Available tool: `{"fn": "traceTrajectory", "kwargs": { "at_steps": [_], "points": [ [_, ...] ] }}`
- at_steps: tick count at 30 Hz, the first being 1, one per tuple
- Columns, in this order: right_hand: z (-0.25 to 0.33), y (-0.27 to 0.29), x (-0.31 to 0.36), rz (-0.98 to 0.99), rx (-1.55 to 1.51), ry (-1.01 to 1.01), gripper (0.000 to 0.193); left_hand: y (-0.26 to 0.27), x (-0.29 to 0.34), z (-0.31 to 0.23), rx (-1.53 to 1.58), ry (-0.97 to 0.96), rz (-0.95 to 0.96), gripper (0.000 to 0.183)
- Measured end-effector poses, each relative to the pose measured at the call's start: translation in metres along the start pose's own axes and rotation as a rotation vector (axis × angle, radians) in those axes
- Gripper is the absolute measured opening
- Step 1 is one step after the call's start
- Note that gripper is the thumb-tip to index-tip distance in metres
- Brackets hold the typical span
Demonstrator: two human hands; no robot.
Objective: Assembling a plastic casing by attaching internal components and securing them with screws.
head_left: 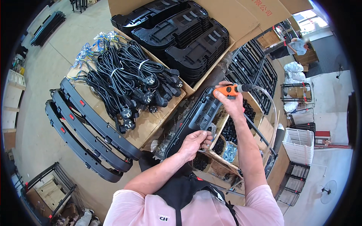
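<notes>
A long black plastic housing (180, 136) with a vented panel (203, 117) lies slantwise in front of me. At its far end my right hand (231, 102) is wrapped round an orange power screwdriver (226, 90), which has a clear hose (268, 96) on its back end. The screwdriver's tip is hard to make out against the housing. My left hand (196, 144) is over the near part of the housing, its fingers curled together. Whatever is between those fingertips is too small to name.
Bundled black power cords (124, 71) lie on cardboard at the left, beside several curved black rails (96, 126). Behind stands a carton (241, 22) of stacked black plastic panels (196, 49). A wooden bin (217, 160) with screws (229, 152) is at the right. Another person (298, 47) stands far right.
</notes>
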State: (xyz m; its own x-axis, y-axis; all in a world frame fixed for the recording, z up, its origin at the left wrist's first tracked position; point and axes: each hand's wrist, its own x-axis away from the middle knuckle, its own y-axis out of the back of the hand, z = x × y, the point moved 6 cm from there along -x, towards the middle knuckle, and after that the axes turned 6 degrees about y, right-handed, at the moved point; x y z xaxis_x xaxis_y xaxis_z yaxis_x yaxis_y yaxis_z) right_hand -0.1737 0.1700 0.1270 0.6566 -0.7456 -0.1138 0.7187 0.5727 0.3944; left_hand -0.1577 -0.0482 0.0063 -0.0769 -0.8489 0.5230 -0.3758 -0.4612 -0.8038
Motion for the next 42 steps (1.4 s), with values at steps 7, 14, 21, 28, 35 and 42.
{"fn": "traceTrajectory", "kwargs": {
  "at_steps": [7,14,21,28,35,42],
  "points": [
    [0.001,-0.002,-0.001,0.0,0.008,0.0,0.042,0.012,-0.002,0.002,-0.08,-0.025,-0.012,0.019],
    [-0.004,0.003,-0.003,0.01,0.035,0.009,0.044,0.01,-0.002,0.003,-0.007,-0.081,-0.083,0.018],
    [0.026,0.011,0.066,-0.123,-0.147,0.038,0.048,0.015,-0.004,-0.012,0.222,-0.083,-0.037,0.024],
    [0.047,0.025,0.132,-0.177,-0.267,0.0,0.052,0.013,-0.031,-0.027,0.45,-0.096,-0.041,0.027],
    [0.04,0.033,0.141,-0.208,-0.291,-0.032,0.054,0.003,-0.046,-0.025,0.458,-0.093,-0.001,0.024],
    [0.035,0.037,0.142,-0.192,-0.293,-0.016,0.054,-0.001,-0.048,-0.025,0.45,-0.06,0.03,0.026]
  ]
}}
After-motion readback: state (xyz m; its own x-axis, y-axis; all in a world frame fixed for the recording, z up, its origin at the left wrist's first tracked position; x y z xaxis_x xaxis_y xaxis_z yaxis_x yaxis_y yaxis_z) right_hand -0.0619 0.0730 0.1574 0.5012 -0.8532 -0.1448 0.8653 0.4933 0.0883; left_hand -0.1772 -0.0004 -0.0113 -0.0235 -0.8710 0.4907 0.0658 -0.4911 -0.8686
